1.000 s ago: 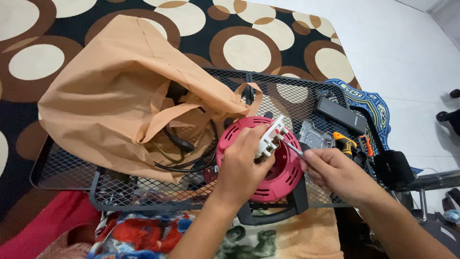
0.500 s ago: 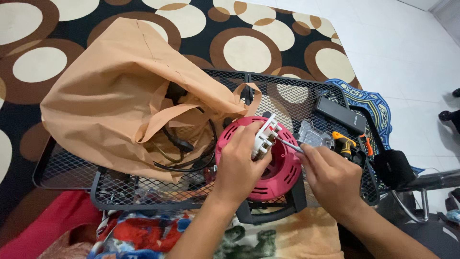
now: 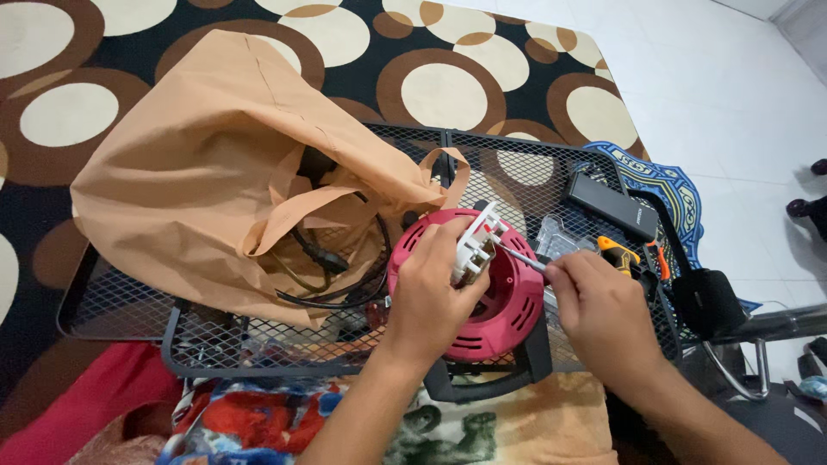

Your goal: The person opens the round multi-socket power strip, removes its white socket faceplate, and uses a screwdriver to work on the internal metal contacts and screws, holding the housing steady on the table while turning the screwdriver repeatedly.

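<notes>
Tan cloth bag point(image 3: 207, 172) slumps across the black mesh table point(image 3: 121, 297), dark cables point(image 3: 332, 258) spilling from its mouth. Far right, a flat black box point(image 3: 613, 207) lies near an orange-handled tool point(image 3: 622, 252). Circle-patterned rug point(image 3: 448, 86) underneath.

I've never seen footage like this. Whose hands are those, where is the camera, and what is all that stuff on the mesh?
The camera sits on a person's head and looks down, so both arms reaching in from the bottom are that person's own. The left hand grips a white socket block on top of a red cable reel. The right hand holds a thin screwdriver whose tip meets that block. Everything rests on a black wire-mesh table over a carpet patterned with circles. Also on the mesh are a tan cloth bag with black cables spilling out, a flat black box and an orange-handled tool.
</notes>
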Tool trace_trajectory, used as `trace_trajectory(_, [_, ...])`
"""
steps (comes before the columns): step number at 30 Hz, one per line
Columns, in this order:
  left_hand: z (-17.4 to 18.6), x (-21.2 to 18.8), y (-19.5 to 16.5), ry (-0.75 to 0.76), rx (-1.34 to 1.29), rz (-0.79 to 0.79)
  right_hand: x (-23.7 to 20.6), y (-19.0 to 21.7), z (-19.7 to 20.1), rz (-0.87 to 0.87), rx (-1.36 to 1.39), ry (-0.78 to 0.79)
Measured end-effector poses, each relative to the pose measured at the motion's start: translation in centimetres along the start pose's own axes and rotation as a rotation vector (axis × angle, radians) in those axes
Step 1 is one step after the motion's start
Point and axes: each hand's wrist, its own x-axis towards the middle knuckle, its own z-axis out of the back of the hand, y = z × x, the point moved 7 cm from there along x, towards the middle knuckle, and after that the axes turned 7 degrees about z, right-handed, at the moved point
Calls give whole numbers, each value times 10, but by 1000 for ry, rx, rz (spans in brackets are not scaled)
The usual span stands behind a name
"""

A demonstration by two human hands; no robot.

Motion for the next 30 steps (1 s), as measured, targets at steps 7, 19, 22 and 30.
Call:
trace_trajectory(7, [3,1,0,-40,-17,21,-7,33,7,262,-272,-184])
trace_trajectory(19, [1,-7,-7,-10,-8,-78,8,-24,-7,-275,134,315])
trace_trajectory(22, [1,-6,-3,-20,-6,-16,6,-25,-9,-275,118,244])
trace_trajectory(30, [3,-4,-8,-65,99,-34,-5,10,-1,241,-122,-187])
